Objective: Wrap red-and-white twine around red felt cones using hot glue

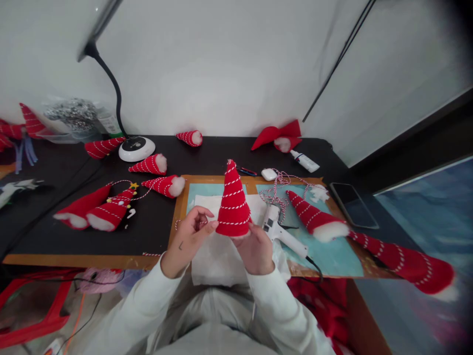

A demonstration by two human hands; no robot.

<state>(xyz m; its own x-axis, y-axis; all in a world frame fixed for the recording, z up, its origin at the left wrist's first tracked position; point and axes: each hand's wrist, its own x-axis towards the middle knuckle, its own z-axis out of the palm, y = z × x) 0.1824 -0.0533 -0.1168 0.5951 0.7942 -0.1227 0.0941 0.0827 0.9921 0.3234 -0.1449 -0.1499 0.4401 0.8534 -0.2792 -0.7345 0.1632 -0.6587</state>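
Observation:
A red felt cone [233,204] wound with red-and-white twine stands point up above the table's near edge. Its lower right side and base rest in my right hand [256,249], whose fingers curl beneath and are partly hidden. At the cone's lower left edge, my left hand [186,241] is closed, thumb and fingertips pinching the twine. A bit of twine [178,225] shows behind that hand. To the right lies a white glue gun [284,234] with a black cord. Behind it is a tangle of loose twine [277,190].
Stuffed twine-wrapped cones [314,217] lie at right, and several more [150,164] at left. A lamp base [136,149], a phone [354,204], a white tube [305,161] and a white case [269,174] are on the black table. White paper [210,266] lies under my hands.

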